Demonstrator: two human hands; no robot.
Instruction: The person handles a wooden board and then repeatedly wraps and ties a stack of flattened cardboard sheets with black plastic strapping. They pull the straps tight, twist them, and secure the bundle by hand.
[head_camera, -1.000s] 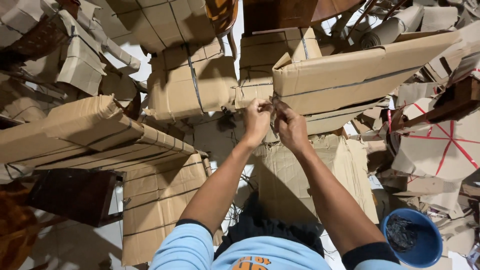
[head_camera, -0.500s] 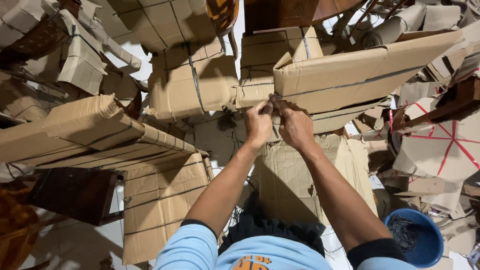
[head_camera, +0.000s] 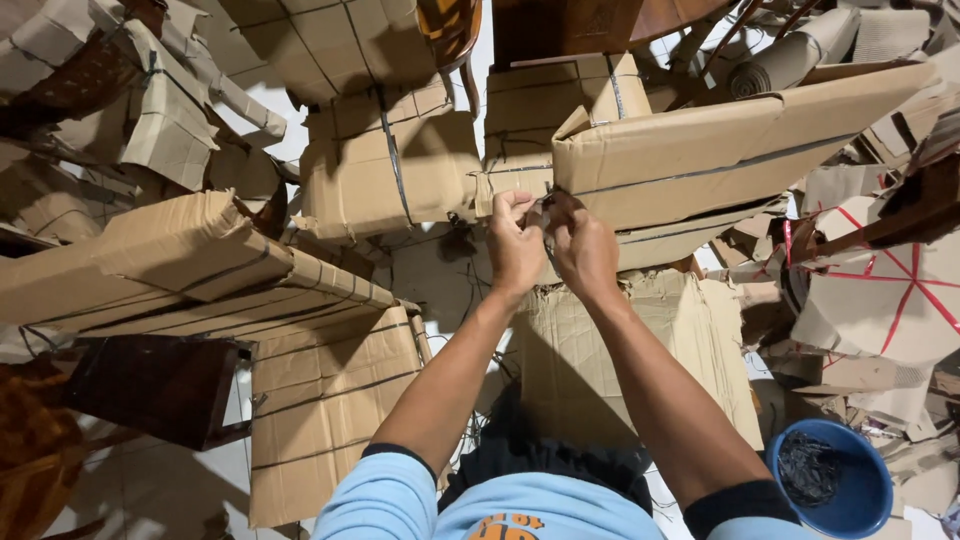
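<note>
— What's the biggest thing in front of you?

— A heap of furniture pieces wrapped in cardboard and bound with dark straps. The long cardboard-wrapped bundle (head_camera: 740, 150) lies tilted across the upper right, its near end right at your hands.

— And below that?

— A flattened cardboard sheet (head_camera: 630, 360) lies under your forearms, probably as a work surface. A second strapped bundle (head_camera: 200, 260) lies at your left, and a blue bucket (head_camera: 835, 480) holding dark strap scraps sits by your right elbow, handy for waste.

— What are your hands doing?

— Your left hand (head_camera: 515, 245) and right hand (head_camera: 588, 250) are close together, touching, fingers pinched at the bundle's end corner where the dark strap (head_camera: 700, 172) comes round. Whether they grip the strap or a small clip, I cannot tell; it is hidden by your fingers.
</note>
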